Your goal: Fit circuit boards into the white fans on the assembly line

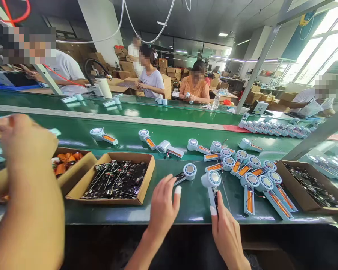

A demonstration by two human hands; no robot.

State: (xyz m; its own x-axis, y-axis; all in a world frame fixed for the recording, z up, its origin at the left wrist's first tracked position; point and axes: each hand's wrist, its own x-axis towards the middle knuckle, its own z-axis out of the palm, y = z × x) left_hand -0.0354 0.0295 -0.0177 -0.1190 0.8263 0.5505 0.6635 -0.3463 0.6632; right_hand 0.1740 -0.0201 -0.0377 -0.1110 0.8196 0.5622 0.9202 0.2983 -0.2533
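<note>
Gripping a pale-blue round-headed device by its handle between thumb and fingers, the right hand was above the green tabletop. The left hand was loosely open, its fingertips at the handle end of a second device; whether they touched could not be told. An open box of black circuit boards sat to the left.

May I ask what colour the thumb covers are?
The thumb covers are white, clearest in the head view.
</note>
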